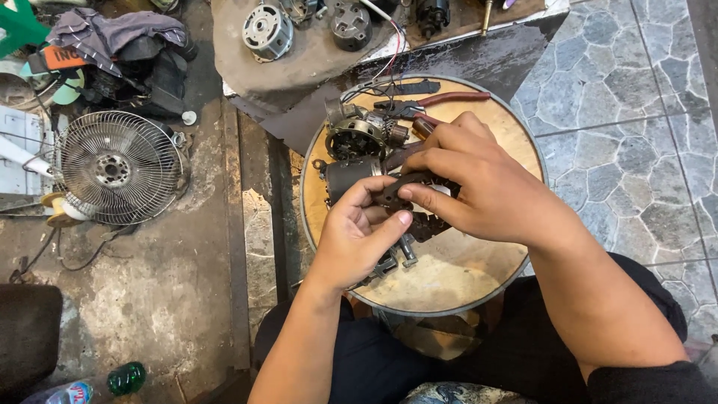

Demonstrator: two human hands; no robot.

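Dark metal fills your grip: a curved, blackened part sits between both of your hands above the round wooden table. Your left hand curls up around it from below, the fingers bent closed against its underside and the thumb stretched flat along its lower edge, the nail facing up. Your right hand comes over from the other side, the thumb pressed on the part's right end and the fingers folded down over the top, so both hands are closed on the same piece and touch each other at the thumbs. How much of the part lies under your right palm cannot be told. Just beyond your fingertips a dark cylindrical motor housing lies on the tabletop, and beside it a round motor core with copper windings. Red-handled pliers rest near the far rim of the table. Small metal bits lie below your left thumb. Farther off to your left, a wire fan guard sits on the stained concrete floor, and a green bottle lies near your knee.
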